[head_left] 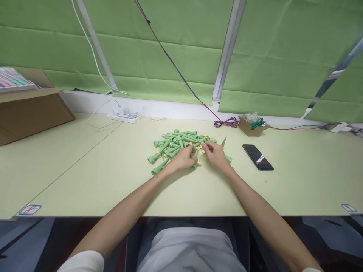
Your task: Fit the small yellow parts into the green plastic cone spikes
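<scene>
A heap of green cone-shaped plastic pieces [163, 149] lies on the pale table [181, 196], with small yellow pieces [199, 147] mixed in at its right side. At the front right of the heap, my left hand [185, 158] has its fingers closed round a green piece [195, 161]. My right hand [214, 153] is just to the right, its thumb and forefinger pinched together beside the yellow pieces. What is between those fingertips is too small to name.
A black phone [258, 157] lies right of my hands. Behind it stand a small cardboard box [252, 129] and coiled wires [226, 122]. A power strip [124, 116] is at the back left. A large carton [34, 111] occupies the far left.
</scene>
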Available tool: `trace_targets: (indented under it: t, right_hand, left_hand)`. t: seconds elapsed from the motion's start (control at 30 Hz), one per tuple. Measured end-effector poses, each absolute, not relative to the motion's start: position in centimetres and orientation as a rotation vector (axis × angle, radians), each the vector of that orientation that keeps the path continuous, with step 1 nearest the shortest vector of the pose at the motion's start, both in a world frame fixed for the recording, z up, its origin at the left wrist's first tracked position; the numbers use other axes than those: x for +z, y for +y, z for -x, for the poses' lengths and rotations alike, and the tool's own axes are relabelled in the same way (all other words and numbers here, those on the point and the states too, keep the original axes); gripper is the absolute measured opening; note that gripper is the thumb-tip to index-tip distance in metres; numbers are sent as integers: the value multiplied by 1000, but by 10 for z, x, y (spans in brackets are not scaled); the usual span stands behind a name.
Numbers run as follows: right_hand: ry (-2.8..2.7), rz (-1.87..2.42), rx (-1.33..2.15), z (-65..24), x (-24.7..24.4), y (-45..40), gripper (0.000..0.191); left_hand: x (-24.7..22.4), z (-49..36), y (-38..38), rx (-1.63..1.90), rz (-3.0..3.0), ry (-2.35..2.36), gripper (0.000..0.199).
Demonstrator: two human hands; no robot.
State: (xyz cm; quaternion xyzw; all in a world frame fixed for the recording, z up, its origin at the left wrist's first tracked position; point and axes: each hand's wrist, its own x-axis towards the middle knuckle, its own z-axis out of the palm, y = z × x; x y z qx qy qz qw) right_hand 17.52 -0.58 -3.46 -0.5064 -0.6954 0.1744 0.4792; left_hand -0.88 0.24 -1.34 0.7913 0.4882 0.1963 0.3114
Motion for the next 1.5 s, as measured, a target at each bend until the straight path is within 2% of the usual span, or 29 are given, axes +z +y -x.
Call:
trace_targets:
  t: [0.3, 0.5, 0.7, 0.93, 1.5]
  right_hand:
    - [-1712, 1233, 440, -173, -37, -6, 46]
    - [-1719, 1237, 444, -175, -39, -4, 44]
    - [-1734, 1268, 420, -176, -39, -4, 42]
    - [-1674, 1383, 361, -181, -40, -1, 22]
    - [-1938, 1604, 200, -187, -41, -1, 43]
  left_hand:
    - [-20, 10, 3, 405, -2040, 1301, 24]
    - [-23, 9, 2, 515, -2145, 1366, 10]
    - [-23, 9, 2, 619, -2299, 1396, 5]
    - [-15, 12, 7, 839, -2268, 1434, 11]
    - [-10, 12, 7, 838, -2277, 1458, 18]
